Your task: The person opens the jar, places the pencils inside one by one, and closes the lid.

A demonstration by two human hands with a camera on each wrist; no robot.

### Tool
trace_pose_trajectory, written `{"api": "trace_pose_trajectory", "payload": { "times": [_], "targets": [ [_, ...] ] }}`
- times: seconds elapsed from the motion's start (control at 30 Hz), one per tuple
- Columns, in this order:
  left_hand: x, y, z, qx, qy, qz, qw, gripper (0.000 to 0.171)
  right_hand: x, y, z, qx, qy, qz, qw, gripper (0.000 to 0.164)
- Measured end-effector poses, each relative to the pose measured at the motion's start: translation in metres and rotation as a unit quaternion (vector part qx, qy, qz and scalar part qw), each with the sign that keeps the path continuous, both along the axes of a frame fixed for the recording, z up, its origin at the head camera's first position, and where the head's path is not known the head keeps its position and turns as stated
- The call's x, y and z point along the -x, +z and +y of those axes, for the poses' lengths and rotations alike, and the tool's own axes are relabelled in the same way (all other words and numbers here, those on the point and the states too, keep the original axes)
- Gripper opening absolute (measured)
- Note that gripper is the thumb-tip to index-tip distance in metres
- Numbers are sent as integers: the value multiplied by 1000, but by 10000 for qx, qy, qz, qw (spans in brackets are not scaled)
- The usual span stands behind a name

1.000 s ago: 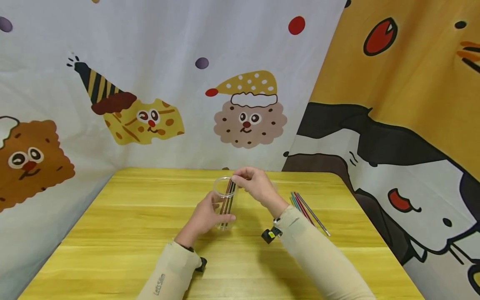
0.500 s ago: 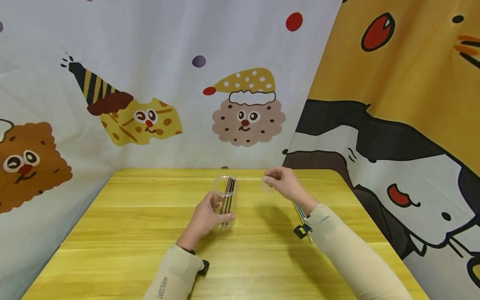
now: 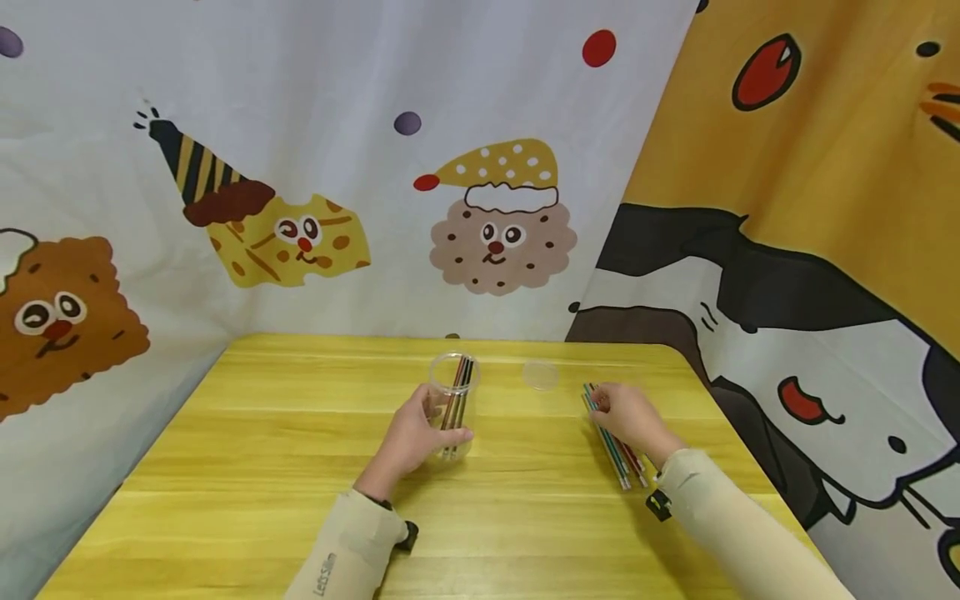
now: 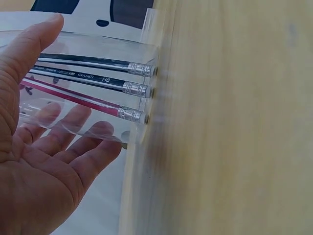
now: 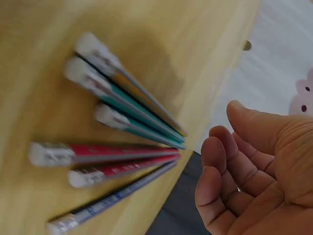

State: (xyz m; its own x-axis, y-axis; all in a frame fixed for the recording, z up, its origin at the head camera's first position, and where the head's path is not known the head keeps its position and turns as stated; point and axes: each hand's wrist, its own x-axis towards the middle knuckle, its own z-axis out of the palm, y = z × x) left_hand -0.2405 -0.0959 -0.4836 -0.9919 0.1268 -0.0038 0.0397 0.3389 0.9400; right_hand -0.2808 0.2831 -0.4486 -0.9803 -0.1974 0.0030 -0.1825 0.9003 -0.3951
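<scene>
My left hand [image 3: 414, 435] holds a clear plastic cylinder [image 3: 468, 421], thumb on one side and fingers on the other. Inside it lean pencils [image 3: 454, 410]; the left wrist view shows two black pencils [image 4: 88, 78] and a red pencil [image 4: 78, 98], their eraser ends at the base. My right hand [image 3: 628, 419] hovers at the far end of several loose pencils [image 3: 617, 457] on the table. In the right wrist view its fingers [image 5: 213, 152] are loosely curled with nothing between them, the thumb apart. These loose pencils are yellow, green, red and blue, with white erasers.
A clear round disc [image 3: 541, 374] lies flat on the wooden table [image 3: 262, 450], between the cylinder and the loose pencils. Behind the table hangs a printed cloth [image 3: 337, 100] with cartoon figures.
My right hand has left the cylinder's rim, passed over the clear disc and come to the loose pencils on the right. The left hand keeps its hold on the cylinder.
</scene>
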Motion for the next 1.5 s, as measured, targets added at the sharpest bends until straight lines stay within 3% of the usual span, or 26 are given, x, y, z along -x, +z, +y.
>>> {"api": "trace_pose_trajectory", "payload": {
  "times": [0.33, 0.73, 1.27, 1.5],
  "targets": [
    [1, -5, 0, 37, 24, 21, 10000, 65, -6, -20, -3, -161, -286, -285, 9991, 28],
    [2, -4, -1, 100, 19, 121, 9999, 62, -6, -28, -3, -274, -445, -86, 9986, 27],
    [1, -4, -1, 64, 1, 64, 10000, 64, -6, -30, -6, -44, -534, -65, 9985, 25],
    [1, -4, -1, 28, 11, 34, 10000, 59, -9, -32, -7, -128, -419, 28, 9990, 22]
  ]
}}
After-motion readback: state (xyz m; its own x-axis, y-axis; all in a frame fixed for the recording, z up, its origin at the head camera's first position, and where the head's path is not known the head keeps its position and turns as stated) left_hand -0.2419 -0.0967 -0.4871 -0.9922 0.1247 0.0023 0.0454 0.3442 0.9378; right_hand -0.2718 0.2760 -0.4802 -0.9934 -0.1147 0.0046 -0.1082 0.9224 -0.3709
